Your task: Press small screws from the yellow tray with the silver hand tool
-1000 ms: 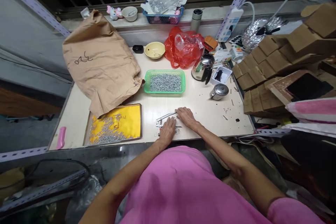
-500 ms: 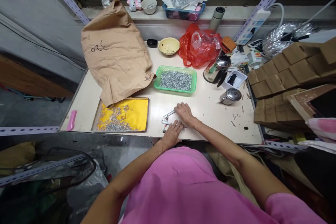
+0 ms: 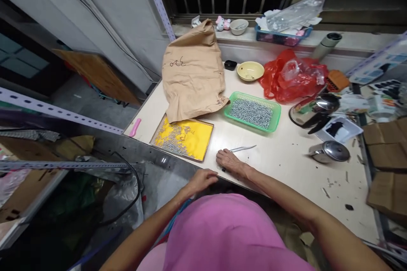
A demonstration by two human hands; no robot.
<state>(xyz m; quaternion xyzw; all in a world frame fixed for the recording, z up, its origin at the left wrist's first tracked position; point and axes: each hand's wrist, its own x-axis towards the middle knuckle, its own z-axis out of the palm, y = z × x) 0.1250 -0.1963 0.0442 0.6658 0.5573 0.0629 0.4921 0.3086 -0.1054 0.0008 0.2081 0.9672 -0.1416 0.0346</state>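
My right hand [image 3: 229,161] lies over a small metal tool at the table's front edge, its fingers bent down around it. A thin pointed metal piece [image 3: 244,148] sticks out to the right beyond the fingers. My left hand [image 3: 202,179] is just off the front edge, left of my right hand, its fingers close together; whether it holds anything is hidden. A yellow-lined tray [image 3: 200,139] with small metal pins is behind and to the left. The green basket [image 3: 276,123], full of metal pins, stands further back.
A large brown paper bag [image 3: 193,80] overlaps the yellow tray. Toward the right stand a kettle [image 3: 313,110], a metal jug [image 3: 329,152] and a red plastic bag [image 3: 292,77]. A yellow bowl [image 3: 250,71] and pink object [image 3: 135,128] also lie on the table.
The view has swung left, so the table appears further right. My left hand has drawn away from my right hand to the table edge. My right hand now covers most of the metal tool.
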